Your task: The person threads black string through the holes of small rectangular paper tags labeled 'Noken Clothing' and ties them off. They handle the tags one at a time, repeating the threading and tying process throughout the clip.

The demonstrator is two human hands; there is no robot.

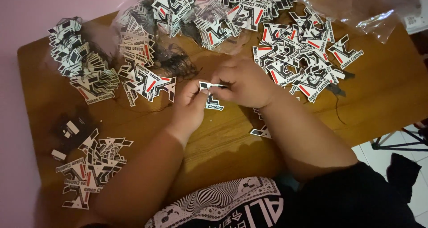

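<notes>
Head view, wooden table [383, 98]. Both hands meet at mid-table over one die-cut card tag [213, 95], printed black, white and red. The left hand [191, 106] pinches the tag's lower edge between thumb and fingers; the right hand [244, 81] is closed on its upper tip (whether a thread is also held cannot be told). The tag appears light, thin and fairly stiff, liable to crease, so it is probably best taken by its edges. Heaps of similar tags [294, 54] lie beyond, a strung bundle [76, 58] at far left, a smaller pile [91, 165] near the left forearm.
</notes>
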